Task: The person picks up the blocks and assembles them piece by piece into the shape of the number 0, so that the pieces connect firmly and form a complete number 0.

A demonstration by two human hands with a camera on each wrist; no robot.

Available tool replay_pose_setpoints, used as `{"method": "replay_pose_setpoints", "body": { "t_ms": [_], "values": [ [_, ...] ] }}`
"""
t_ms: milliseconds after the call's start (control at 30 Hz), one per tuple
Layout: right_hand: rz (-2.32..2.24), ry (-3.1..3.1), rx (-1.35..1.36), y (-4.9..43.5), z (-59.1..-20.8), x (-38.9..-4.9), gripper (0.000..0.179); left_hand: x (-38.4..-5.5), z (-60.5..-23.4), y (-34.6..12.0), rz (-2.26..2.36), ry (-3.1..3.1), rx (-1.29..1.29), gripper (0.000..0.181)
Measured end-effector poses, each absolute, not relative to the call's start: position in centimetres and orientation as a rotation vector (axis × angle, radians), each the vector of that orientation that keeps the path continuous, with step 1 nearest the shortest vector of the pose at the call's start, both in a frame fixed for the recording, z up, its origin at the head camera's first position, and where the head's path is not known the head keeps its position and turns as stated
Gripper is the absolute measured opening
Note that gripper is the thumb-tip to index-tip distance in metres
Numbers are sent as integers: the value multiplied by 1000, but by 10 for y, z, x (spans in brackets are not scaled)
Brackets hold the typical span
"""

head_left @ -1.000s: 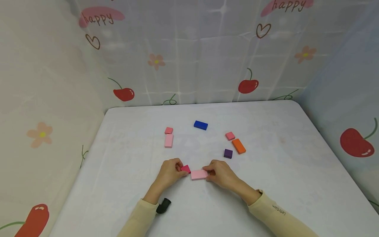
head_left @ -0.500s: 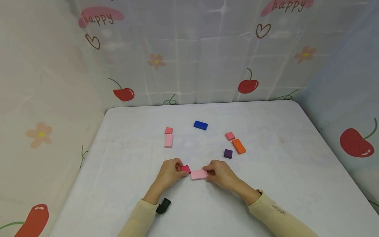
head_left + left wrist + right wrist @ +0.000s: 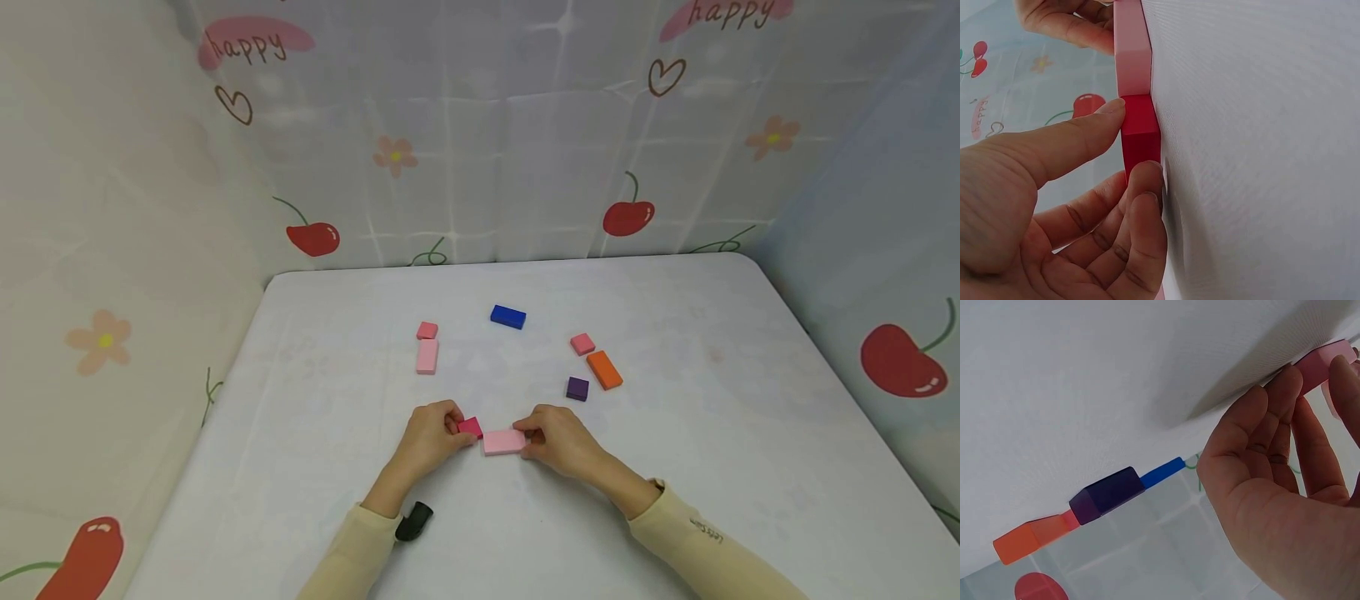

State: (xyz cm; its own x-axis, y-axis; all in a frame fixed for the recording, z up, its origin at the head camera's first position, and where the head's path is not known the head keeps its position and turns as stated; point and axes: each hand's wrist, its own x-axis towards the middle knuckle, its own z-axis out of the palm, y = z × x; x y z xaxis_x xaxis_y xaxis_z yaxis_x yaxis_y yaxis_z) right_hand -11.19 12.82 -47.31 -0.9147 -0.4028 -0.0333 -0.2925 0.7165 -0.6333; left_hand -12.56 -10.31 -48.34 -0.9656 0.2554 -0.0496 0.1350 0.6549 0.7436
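Near the front middle of the white table, my left hand (image 3: 432, 436) pinches a small crimson block (image 3: 470, 427) between thumb and fingers. My right hand (image 3: 561, 440) grips the right end of a longer light pink block (image 3: 503, 442) lying flat. The two blocks sit end to end; in the left wrist view the crimson block (image 3: 1140, 132) touches the pink block (image 3: 1132, 53) at one end. Seen from the right wrist, fingers and thumb close on the pink block (image 3: 1322, 365), and its far end is partly hidden.
Behind my left hand lie a coral block (image 3: 427, 331) and a light pink block (image 3: 427, 357), end to end. A blue block (image 3: 508, 317) lies farther back. Toward the right are another coral block (image 3: 582, 344), an orange block (image 3: 604, 370) and a dark purple block (image 3: 577, 389).
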Motion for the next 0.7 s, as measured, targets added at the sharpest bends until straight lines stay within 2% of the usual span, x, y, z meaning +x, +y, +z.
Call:
{"method": "replay_pose_setpoints", "body": {
  "t_ms": [700],
  "values": [
    [-986, 2736, -524, 127, -471, -111, 36, -124, -482, -101, 1181, 2763, 338, 22]
  ]
}}
